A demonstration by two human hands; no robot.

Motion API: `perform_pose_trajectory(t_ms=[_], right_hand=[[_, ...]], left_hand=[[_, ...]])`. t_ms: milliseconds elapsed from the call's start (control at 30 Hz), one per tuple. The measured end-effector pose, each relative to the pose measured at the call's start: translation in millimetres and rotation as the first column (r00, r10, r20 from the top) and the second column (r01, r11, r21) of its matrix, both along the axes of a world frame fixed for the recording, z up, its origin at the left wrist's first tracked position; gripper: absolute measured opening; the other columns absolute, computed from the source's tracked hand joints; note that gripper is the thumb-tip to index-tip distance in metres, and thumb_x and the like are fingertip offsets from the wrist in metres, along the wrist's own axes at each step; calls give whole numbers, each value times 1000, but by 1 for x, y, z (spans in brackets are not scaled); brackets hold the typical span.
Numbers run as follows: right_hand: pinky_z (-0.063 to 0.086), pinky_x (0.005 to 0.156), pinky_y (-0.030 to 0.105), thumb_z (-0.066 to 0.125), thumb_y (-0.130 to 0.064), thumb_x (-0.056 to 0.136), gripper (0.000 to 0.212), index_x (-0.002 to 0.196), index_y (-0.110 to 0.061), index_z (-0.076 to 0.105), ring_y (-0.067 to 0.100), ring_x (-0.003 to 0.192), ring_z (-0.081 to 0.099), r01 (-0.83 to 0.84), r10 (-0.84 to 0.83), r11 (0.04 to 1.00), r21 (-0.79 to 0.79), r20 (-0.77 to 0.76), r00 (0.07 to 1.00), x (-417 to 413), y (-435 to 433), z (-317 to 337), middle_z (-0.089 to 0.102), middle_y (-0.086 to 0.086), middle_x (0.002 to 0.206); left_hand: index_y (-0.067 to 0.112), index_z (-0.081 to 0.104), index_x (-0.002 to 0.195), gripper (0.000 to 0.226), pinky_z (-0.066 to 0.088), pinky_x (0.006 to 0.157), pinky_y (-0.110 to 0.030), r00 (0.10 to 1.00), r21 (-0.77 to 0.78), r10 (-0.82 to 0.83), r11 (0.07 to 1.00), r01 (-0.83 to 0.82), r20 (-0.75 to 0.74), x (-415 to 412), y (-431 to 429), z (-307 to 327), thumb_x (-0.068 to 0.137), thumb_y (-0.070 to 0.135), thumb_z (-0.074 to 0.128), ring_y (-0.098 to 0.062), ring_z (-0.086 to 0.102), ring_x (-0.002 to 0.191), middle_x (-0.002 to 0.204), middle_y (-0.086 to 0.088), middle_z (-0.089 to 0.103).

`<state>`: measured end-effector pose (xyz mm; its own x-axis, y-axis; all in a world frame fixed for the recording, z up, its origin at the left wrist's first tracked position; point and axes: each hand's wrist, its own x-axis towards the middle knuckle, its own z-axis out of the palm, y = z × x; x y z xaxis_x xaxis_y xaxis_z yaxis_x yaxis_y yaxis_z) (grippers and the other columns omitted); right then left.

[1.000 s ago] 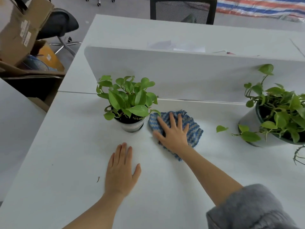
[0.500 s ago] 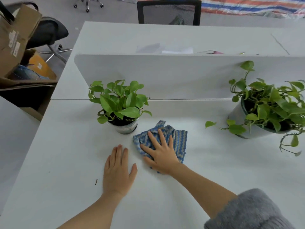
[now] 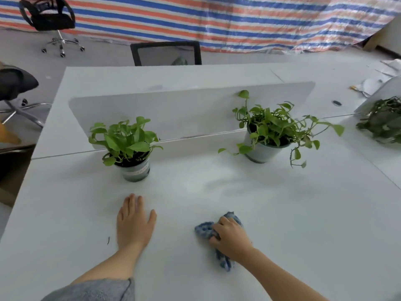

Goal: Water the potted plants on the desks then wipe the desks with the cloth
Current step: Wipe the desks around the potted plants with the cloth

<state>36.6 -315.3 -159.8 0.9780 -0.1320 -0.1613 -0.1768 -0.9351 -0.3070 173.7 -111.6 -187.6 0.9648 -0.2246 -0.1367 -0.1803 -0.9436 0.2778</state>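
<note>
Blue woven cloth (image 3: 204, 229), head view: it lies bunched on the white desk (image 3: 293, 213) under the right hand (image 3: 231, 240), whose fingers curl round it and press it down. Cloth shows ahead of the knuckles, left of the fingertips and behind the wrist, so its long axis runs roughly along the forearm.

Left hand (image 3: 134, 223) rests flat on the desk, fingers straight and together, holding nothing, well to the left of the cloth hand. Small potted plant (image 3: 128, 146) stands directly ahead of the left hand, near it but apart. Larger potted plant (image 3: 268, 129) stands ahead and slightly right of the right hand, well apart, just before the divider panel (image 3: 184, 111).

Judgement: wiping is the step in hand, and the right hand is the working hand. Open desk lies ahead and to the right of it, so the coming stroke likely goes that way and should stop short of the larger pot's trailing stems. Whether watering is complete cannot be told.
</note>
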Motion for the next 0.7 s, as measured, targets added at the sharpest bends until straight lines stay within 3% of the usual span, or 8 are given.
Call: perform_pose_trajectory(t_ms=[67,100,167,233,400,500,600,700], right_hand=[[30,54,27,22,-43,72,50,78,-8,58,25,83,56,118,-125,990,-75,-93,988,-26,-18,7,51,6,80],[30,59,28,27,-40,80,40,81,-11,55,25,84,51,173,-187,980,-94,-162,969,-41,-28,9,44,4,78],[29,62,29,37,-31,87,22,74,-15,45,23,77,43,274,-295,955,-112,-277,915,-73,-42,18,36,-1,70],[29,56,30,39,-31,89,31,62,-16,35,22,73,42,382,-399,917,-118,-300,866,-103,-55,26,35,-4,62],[27,53,29,39,-31,90,32,62,-15,36,20,62,43,732,-723,681,12,-151,674,-156,-93,51,47,2,63],[22,53,31,37,-24,91,31,63,-13,33,18,56,35,813,-814,562,153,-72,577,-175,-115,64,41,5,61],[20,51,31,35,-20,92,32,61,-15,31,17,52,33,822,-846,520,233,9,533,-193,-137,76,38,3,57],[19,49,30,36,-19,93,34,59,-18,30,15,52,35,812,-844,535,233,114,524,-212,-158,88,39,0,57]], left_hand=[[11,19,146,60,11,119,-36,1000,-2,-6,1000,6,-16,1,1,-1,94,39,33,-23,6,146,158,-7,10],[11,18,146,60,11,119,-36,1000,3,-9,1000,9,-19,0,2,-1,95,38,32,-23,6,146,158,-7,10],[9,18,146,59,11,119,-37,1000,10,-20,1000,20,-16,-2,2,1,95,37,30,-24,6,146,158,-9,10],[8,20,145,57,12,119,-38,1000,16,-2,1000,2,-30,-8,0,4,96,34,31,-26,6,146,157,-11,11],[10,15,147,59,8,120,-37,991,-64,-124,991,121,-42,-61,-48,14,96,35,31,-25,1,147,158,-10,4],[11,17,147,75,7,119,-38,967,-159,-248,959,236,-56,-110,-92,24,84,51,14,-25,1,147,158,-9,4],[12,17,147,100,7,119,-38,932,-203,-357,919,338,-61,-151,-129,29,61,57,-4,-27,1,147,158,-11,2],[15,10,148,104,4,119,-34,911,-164,-406,905,392,-66,-175,-163,41,55,57,-10,-25,-4,147,158,-10,-5]])
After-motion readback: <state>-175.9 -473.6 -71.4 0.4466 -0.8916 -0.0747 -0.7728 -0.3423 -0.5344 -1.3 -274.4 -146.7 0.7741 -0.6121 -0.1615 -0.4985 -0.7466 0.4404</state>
